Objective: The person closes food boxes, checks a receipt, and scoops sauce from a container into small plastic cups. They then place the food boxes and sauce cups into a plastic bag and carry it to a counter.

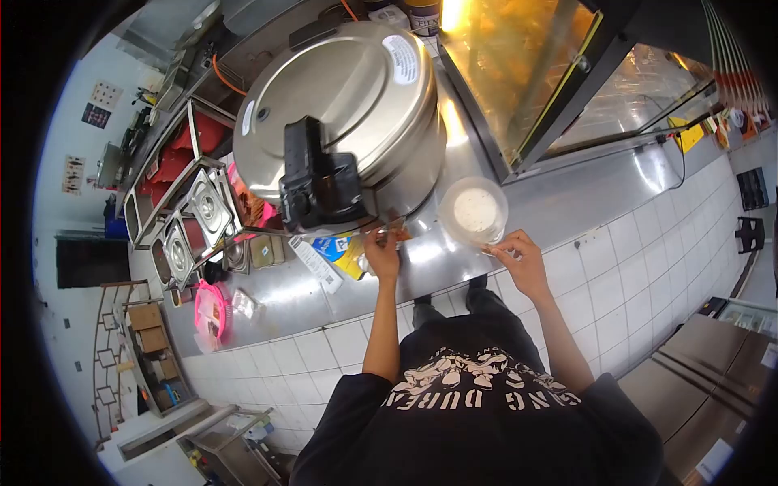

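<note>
A clear round plastic tub (472,212) with whitish contents is at the front edge of the steel counter. My right hand (523,263) pinches its near rim with thumb and fingers; a small brownish bit shows at the fingertips. My left hand (382,253) is beside the base of a large steel pot (348,105), fingers curled around something small with an orange-brown part, too small to name. Just left of that hand lies a blue, yellow and white packet (332,257). The pot's lid is on, with a black handle (316,182) pointing towards me.
A glass cabinet (519,73), lit yellow, stands on the counter (583,194) at the right. Steel pans with lids (209,206) sit in a rack at the left. A pink basket (212,312) and a small clear bag (245,304) lie at the counter's left end.
</note>
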A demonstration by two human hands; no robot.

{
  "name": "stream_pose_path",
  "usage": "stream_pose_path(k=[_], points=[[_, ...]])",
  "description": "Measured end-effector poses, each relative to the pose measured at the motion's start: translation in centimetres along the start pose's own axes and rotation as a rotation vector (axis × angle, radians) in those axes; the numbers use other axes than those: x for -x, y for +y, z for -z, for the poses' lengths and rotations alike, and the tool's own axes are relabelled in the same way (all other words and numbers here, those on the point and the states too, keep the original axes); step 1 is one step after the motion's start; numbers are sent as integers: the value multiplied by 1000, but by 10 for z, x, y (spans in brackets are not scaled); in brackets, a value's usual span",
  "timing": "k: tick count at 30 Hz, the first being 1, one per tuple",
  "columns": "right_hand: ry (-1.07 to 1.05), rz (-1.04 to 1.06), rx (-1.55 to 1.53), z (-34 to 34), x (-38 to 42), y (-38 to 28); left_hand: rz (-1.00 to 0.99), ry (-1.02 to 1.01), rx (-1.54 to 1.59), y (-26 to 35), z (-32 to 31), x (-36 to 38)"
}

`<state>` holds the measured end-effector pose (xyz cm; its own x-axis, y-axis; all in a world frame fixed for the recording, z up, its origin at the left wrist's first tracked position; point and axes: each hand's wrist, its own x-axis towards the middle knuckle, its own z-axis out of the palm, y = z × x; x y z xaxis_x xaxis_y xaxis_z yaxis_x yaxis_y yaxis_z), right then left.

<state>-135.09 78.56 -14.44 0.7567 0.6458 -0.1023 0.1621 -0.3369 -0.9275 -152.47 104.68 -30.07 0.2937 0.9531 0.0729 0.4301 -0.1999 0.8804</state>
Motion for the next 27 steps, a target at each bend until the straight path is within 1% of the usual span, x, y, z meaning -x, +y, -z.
stream_pose_path(k=[1,4,5,8,10,11,12,13,14,16,17,18,19,20,23,24,26,27], points=[[-30,13,26,14,-5,5,0,74,13,19,-2,2],[-81,43,82,52,-17,11,45,154,56,7,-9,-1],[-82,28,90,63,-18,12,75,210,94,8,-11,1],[-39,14,70,82,-19,16,127,137,112,-9,-9,-4],[36,39,27,91,-12,35,87,94,69,9,-6,-4],[78,118,55,92,-7,43,29,63,33,1,-10,-10],[100,78,94,94,0,39,-16,31,-9,-10,-10,-9],[128,-8,43,92,8,41,42,-20,117,-5,-12,-7],[149,14,58,91,14,46,93,-60,239,2,-12,-9],[142,14,31,87,22,58,140,-39,190,-21,-15,-17],[130,-10,-3,86,24,56,161,-22,292,-3,-17,-12],[113,-33,-36,88,27,55,163,-57,301,-6,-17,-17],[92,-49,-63,94,27,54,167,-86,317,-23,-20,-21],[82,-21,-43,101,26,58,172,-110,337,-32,-23,-21],[17,79,-5,129,19,69,202,-34,325,-17,-25,-13],[16,89,-12,141,16,74,123,31,251,-16,-28,-11],[14,88,-27,171,15,85,17,146,283,-31,-35,-10],[23,6,-61,193,19,78,-102,275,-3,-21,-36,-1]])
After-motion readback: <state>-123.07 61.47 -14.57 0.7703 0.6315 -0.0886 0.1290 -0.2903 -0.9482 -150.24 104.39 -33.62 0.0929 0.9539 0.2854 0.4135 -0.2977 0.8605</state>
